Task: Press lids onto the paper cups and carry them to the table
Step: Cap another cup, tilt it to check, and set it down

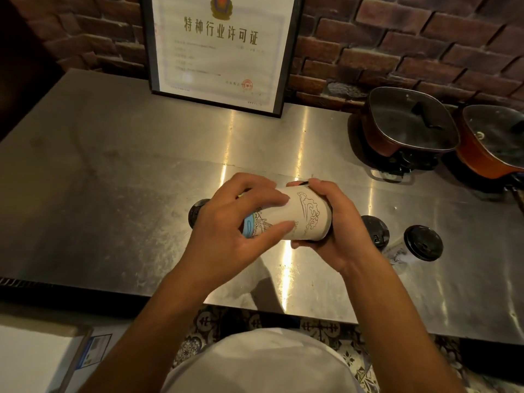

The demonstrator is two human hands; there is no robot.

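Note:
A white paper cup (304, 215) with line drawings lies on its side above the steel counter (127, 180), held between both hands. My left hand (238, 231) wraps its narrow end from the left. My right hand (337, 225) cups its wide end, where a black lid edge (302, 183) shows at my fingertips. On the counter to the right stand a lidded cup (375, 229) and another cup with a black lid (423, 243). A black lid (197, 212) peeks out left of my left hand.
A framed certificate (221, 49) leans on the brick wall at the back. Two orange square pots with glass lids (411, 123) (496, 137) sit at the back right. The counter's front edge runs just below my forearms; patterned floor tiles (326, 327) lie underneath.

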